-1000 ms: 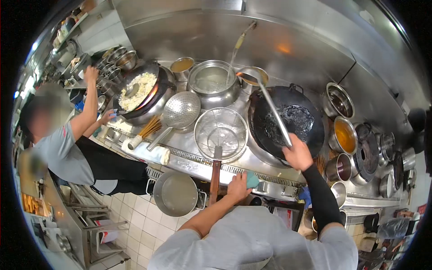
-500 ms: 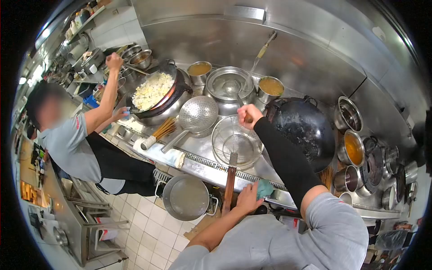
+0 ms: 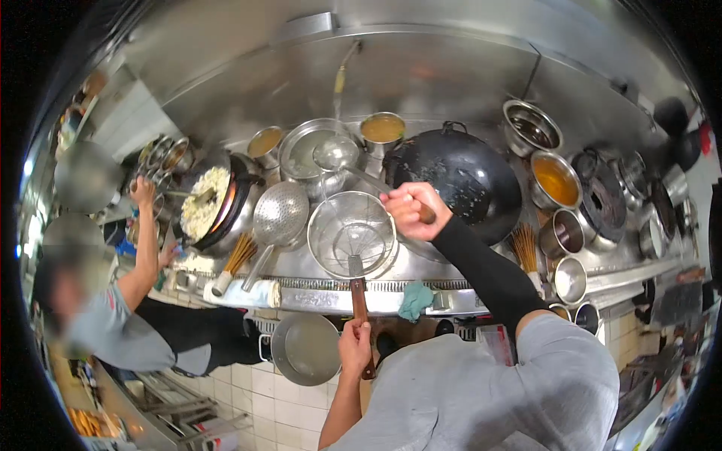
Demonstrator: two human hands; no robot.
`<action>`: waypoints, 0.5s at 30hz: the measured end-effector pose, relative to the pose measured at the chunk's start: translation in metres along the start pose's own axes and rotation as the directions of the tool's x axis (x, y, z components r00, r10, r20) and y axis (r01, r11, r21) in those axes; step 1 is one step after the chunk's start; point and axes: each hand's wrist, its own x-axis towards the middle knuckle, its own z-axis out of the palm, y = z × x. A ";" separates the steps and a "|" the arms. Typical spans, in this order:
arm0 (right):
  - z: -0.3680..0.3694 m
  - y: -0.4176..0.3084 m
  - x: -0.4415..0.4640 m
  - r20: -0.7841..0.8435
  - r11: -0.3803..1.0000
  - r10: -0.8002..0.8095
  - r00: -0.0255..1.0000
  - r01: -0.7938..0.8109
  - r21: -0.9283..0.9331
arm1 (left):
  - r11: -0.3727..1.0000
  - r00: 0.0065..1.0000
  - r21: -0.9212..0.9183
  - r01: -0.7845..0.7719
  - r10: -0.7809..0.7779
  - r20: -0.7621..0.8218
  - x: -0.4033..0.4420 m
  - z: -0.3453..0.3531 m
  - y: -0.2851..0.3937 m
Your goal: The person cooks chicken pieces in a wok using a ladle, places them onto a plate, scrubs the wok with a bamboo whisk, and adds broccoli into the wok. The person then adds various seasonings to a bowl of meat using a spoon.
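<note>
My right hand [image 3: 417, 210] is closed around the wooden-tipped handle of a ladle [image 3: 336, 152]. Its round bowl hangs over the near side of a steel pot of water [image 3: 301, 143], and water appears to run off its edge. Below it sits a round wire-mesh strainer [image 3: 352, 233] on the counter. The strainer's wooden handle [image 3: 359, 299] points toward me, gripped in my left hand [image 3: 355, 344]. Right of the pot stands a black wok [image 3: 459, 180] with small pale bits inside. A green cloth [image 3: 415, 301] lies on the counter's front edge.
At left, a co-worker's hand [image 3: 143, 192] stirs pale food [image 3: 207, 203] in a wok above flame. A perforated skimmer [image 3: 280, 214] and bamboo brushes [image 3: 239, 257] rest nearby. Bowls of orange liquid [image 3: 556, 180] and dark liquid [image 3: 534, 129] line the right. A large pot [image 3: 305, 349] stands below the counter.
My left hand has left the green cloth and taken hold of the strainer's handle. The ladle has come up out of the pot toward the strainer. The view has turned right.
</note>
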 end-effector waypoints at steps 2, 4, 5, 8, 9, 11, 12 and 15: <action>0.006 0.012 -0.045 -0.036 0.999 -0.041 0.998 0.040 -0.020 | 0.999 0.999 0.035 -0.035 0.036 -0.005 0.002 0.000 0.014; 0.017 0.024 -0.092 -0.080 0.996 -0.077 0.994 0.073 -0.057 | 0.995 0.996 0.055 -0.088 0.087 0.017 0.005 0.007 0.027; 0.015 0.027 -0.113 -0.089 0.992 -0.091 0.992 0.082 -0.100 | 0.990 0.992 0.060 -0.126 0.124 0.037 0.008 0.012 0.033; 0.014 0.037 -0.174 -0.195 0.986 -0.147 0.970 0.127 -0.112 | 0.975 0.972 0.068 -0.211 0.202 0.116 0.018 0.032 0.062; 0.010 0.038 -0.193 -0.214 0.983 -0.160 0.964 0.137 -0.120 | 0.967 0.961 0.072 -0.243 0.229 0.155 0.022 0.042 0.071; 0.008 0.041 -0.228 -0.287 0.977 -0.188 0.939 0.149 -0.152 | 0.940 0.922 0.064 -0.336 0.314 0.228 0.028 0.064 0.092; 0.002 0.041 -0.244 -0.330 0.968 -0.224 0.917 0.169 -0.187 | 0.916 0.891 0.048 -0.397 0.373 0.261 0.030 0.079 0.104; -0.011 0.040 -0.285 -0.423 0.956 -0.269 0.865 0.185 -0.229 | 0.831 0.781 -0.009 -0.557 0.527 0.334 0.031 0.129 0.144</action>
